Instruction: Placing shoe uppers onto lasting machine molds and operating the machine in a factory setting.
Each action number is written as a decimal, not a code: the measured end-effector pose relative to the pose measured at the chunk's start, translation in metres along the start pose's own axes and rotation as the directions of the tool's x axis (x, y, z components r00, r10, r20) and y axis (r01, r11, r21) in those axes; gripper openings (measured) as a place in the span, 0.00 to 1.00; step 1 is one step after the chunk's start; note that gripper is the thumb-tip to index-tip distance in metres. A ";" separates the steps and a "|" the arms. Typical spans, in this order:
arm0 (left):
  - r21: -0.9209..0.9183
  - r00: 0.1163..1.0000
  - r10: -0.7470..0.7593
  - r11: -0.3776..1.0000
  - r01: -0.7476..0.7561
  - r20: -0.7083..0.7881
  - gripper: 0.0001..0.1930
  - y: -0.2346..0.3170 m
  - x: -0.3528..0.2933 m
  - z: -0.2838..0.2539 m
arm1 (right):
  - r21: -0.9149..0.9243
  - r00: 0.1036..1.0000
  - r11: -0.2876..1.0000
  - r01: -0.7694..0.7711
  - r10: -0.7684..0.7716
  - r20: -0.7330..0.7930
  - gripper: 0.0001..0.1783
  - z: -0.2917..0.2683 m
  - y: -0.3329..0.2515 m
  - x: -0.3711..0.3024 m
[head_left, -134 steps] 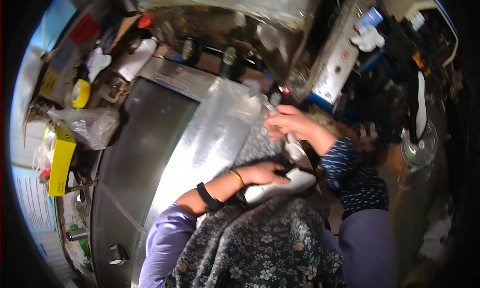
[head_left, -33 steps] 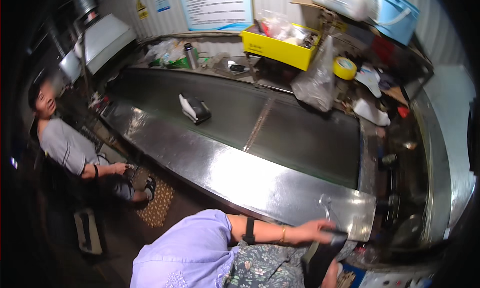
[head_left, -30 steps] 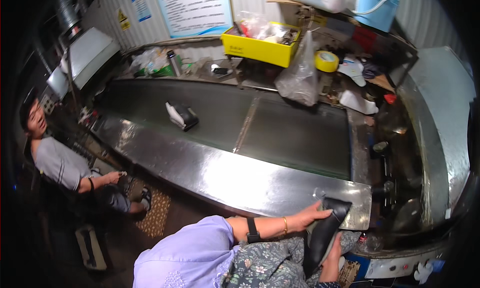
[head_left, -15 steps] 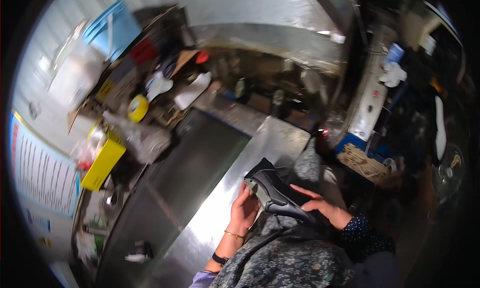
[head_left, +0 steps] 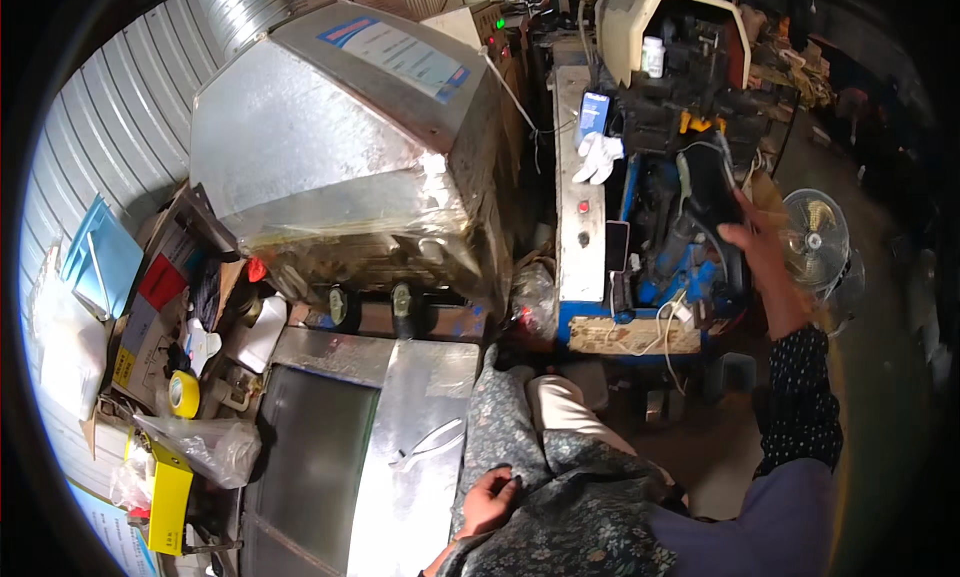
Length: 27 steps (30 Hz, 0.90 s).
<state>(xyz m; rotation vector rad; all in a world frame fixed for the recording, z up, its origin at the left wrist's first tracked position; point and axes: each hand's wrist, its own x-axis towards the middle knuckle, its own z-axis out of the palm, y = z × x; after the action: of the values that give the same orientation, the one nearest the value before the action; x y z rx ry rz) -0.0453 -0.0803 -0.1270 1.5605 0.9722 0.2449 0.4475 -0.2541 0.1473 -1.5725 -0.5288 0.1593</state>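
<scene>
My right arm reaches out to the right, and my right hand (head_left: pixel 762 252) is closed on a black shoe upper (head_left: pixel 712 189) with a pale greenish edge. The shoe upper is at the blue-framed machine (head_left: pixel 640 202), among dark and blue parts; whether it touches them I cannot tell. Low in the view, my left hand (head_left: pixel 490 500) rests by the flowered apron (head_left: pixel 600 512) with its fingers curled together. Something small and dark shows at the fingertips, too unclear to name. Nearby, a silver pincer-shaped tool (head_left: pixel 432 447) lies on the metal tabletop (head_left: pixel 400 507).
A large metal hood (head_left: pixel 330 127) stands beyond the dark conveyor belt (head_left: pixel 315 447). On the machine's white ledge (head_left: pixel 580 247) are a white glove (head_left: pixel 599 157) and a phone (head_left: pixel 617 245). A fan (head_left: pixel 815 239) stands at right. Yellow box (head_left: pixel 170 502) at left.
The view has swung to the right. My right hand has carried the black shoe upper over to the machine. My left hand has let go of it and lies lower, by the apron.
</scene>
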 end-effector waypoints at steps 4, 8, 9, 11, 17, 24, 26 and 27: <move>-0.380 0.982 0.059 0.925 0.014 0.181 0.14 0.060 0.020 0.007 | -0.035 0.979 0.981 0.192 -0.194 -0.061 0.41 -0.012 -0.005 0.032; -0.433 0.941 0.277 0.885 -0.170 0.197 0.22 0.153 0.055 0.044 | 0.229 0.958 0.969 -0.090 0.021 0.286 0.42 0.055 -0.010 -0.028; -0.658 0.931 0.321 0.741 -0.132 0.175 0.28 0.172 0.066 0.058 | 0.165 0.914 0.986 -0.003 -0.064 0.401 0.42 0.078 -0.013 -0.051; -0.942 0.852 0.483 0.335 0.032 0.201 0.36 0.192 0.085 0.061 | 0.019 0.718 0.946 0.324 -0.260 0.645 0.42 0.112 -0.018 -0.084; -0.972 0.996 0.045 0.217 -0.087 -0.079 0.36 0.097 0.047 -0.052 | -0.644 0.687 0.285 0.710 -0.481 0.544 0.46 0.044 -0.011 0.016; -0.303 0.477 -0.236 0.951 -0.066 -0.846 0.41 -0.001 -0.078 -0.181 | -0.887 0.997 0.455 0.076 -0.062 0.054 0.52 -0.039 0.063 0.117; 0.211 0.312 0.040 0.817 0.536 -0.949 0.42 -0.011 -0.097 -0.178 | -0.909 0.995 0.408 0.086 -0.075 0.060 0.50 -0.034 0.060 0.113; 0.214 0.407 -0.011 0.837 0.504 -0.913 0.43 -0.015 -0.105 -0.174 | -0.845 0.994 0.523 0.112 -0.059 0.095 0.49 -0.034 0.055 0.112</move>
<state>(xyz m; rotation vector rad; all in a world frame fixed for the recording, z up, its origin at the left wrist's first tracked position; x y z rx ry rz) -0.2297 -0.0291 -0.0578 1.6390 2.2834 0.7011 0.5734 -0.2369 0.1211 -2.5188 -0.7962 -0.1809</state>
